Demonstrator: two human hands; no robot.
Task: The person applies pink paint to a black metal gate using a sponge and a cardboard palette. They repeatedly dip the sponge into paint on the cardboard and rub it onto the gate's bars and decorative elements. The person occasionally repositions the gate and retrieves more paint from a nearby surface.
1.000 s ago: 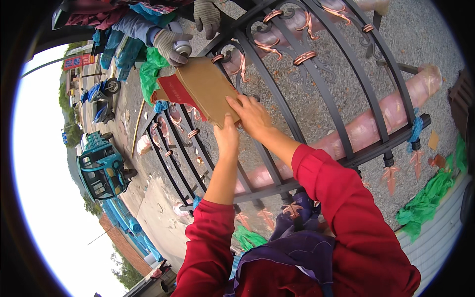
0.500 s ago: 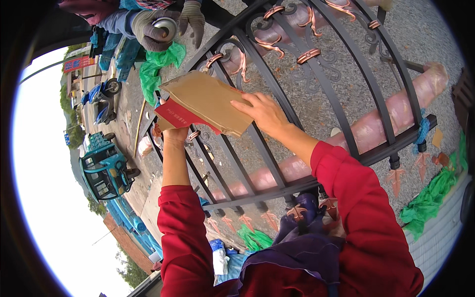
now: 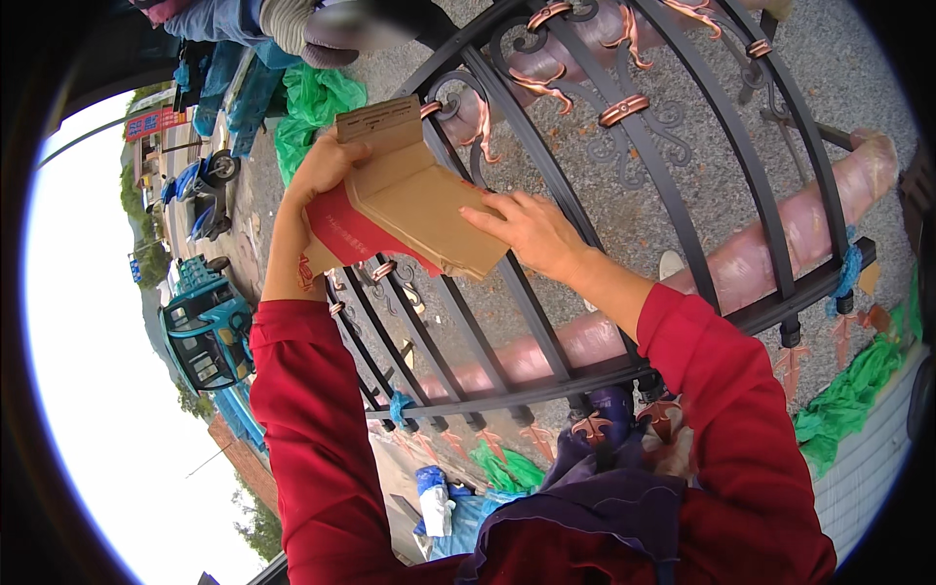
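Observation:
A brown cardboard piece [image 3: 429,205] with a red printed face is held up above a black metal railing panel [image 3: 531,312]. My left hand [image 3: 327,166] is closed on its far left part, beside a raised flap. At the right edge, my right hand [image 3: 536,229] grips it with the fingers lying over the brown side and the thumb hidden beneath. Copper-coloured collars and leaf ornaments [image 3: 624,110] decorate the panel's dark bars. Pink plastic-wrapped rolls [image 3: 760,244] lie under the panel.
At the top left, another person's gloved hand [image 3: 292,29] is beside a blurred grey round object [image 3: 361,24]. Green plastic sheeting [image 3: 317,102] hangs nearby, with more [image 3: 848,400] at the right. A teal three-wheeler [image 3: 205,322] and a scooter [image 3: 205,195] stand to the left.
My left hand has moved from the cardboard's near left edge to its far left part, and a flap there now stands raised. The other person's gloved hands have shifted toward the top edge.

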